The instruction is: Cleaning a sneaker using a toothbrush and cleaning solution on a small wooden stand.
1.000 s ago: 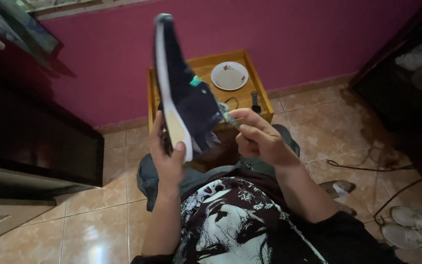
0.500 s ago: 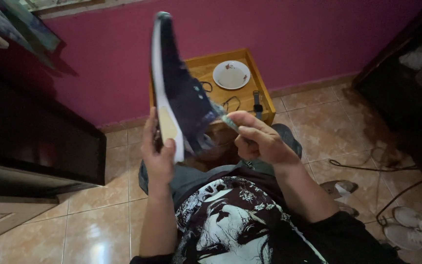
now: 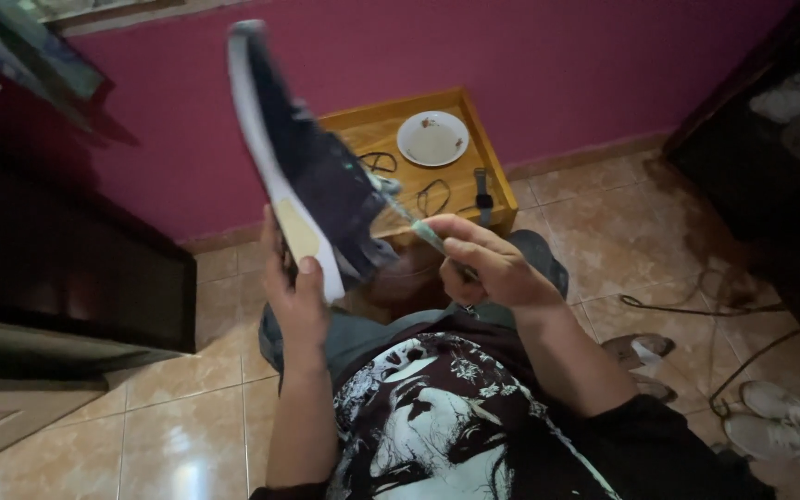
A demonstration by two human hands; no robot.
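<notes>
Magenta wall behind, tiled floor [image 3: 196, 421] open at the left. Left hand [image 3: 296, 294] grips the dark sneaker [image 3: 312, 176] by its heel, toe raised high — right hand [image 3: 488, 264] pinches a pale brush [image 3: 416, 225] against its side, above the wooden table's [image 3: 488, 162] edge.

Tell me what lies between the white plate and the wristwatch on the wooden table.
In the head view, bare wood of the wooden table separates the white plate from the wristwatch; the black cords lie off to the side.
</notes>
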